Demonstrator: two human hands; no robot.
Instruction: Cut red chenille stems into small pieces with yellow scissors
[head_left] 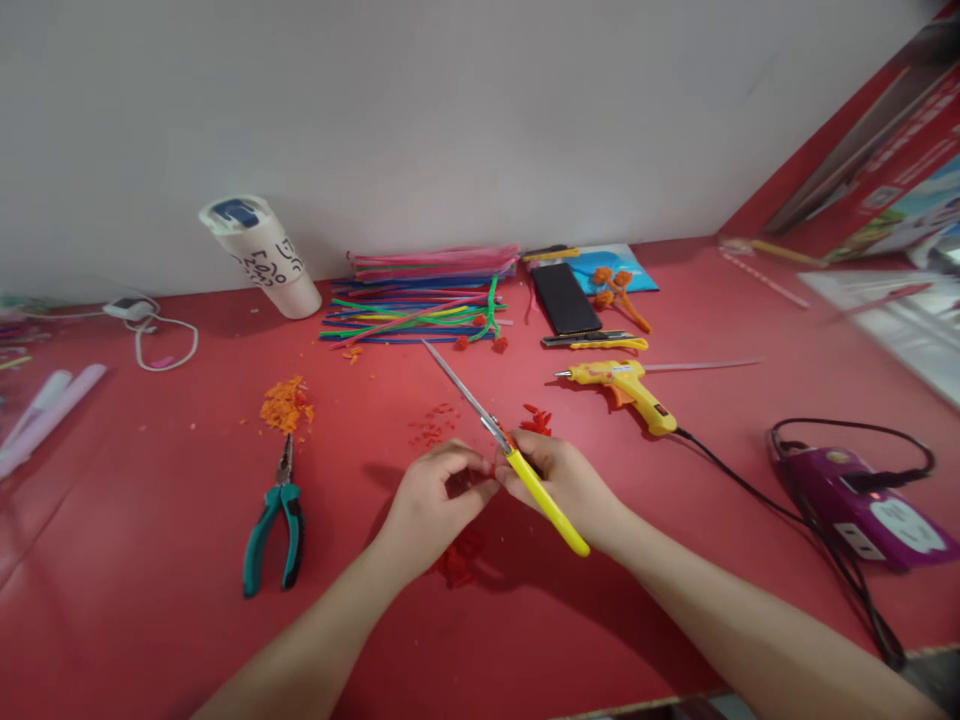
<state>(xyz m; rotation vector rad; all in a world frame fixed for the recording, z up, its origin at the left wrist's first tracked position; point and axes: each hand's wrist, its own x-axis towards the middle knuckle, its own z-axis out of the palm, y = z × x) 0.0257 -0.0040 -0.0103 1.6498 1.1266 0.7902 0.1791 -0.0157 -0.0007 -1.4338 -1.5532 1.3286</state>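
Note:
My left hand [442,495] is closed in a pinch, its thumb and forefinger meeting at a small red piece [491,471]. Fingertips of my right hand [559,480] touch the same spot. That hand also holds yellow-handled scissors [544,500], seen edge-on, with the long metal blades pointing up and left. Beyond the hands lie scattered red bits [431,425] and a small heap of red pieces [536,420]. More red pieces [456,562] rest on the table below my left hand, partly in shadow. My fingers hide much of the held piece.
Teal-handled pliers [274,525] and orange scraps [285,403] lie left. Behind are pipe cleaners [420,300], a tumbler [266,260], a phone [566,298] and cutter knives [596,341]. At right, a yellow glue gun [626,385] has a cord running to a purple power box [862,505].

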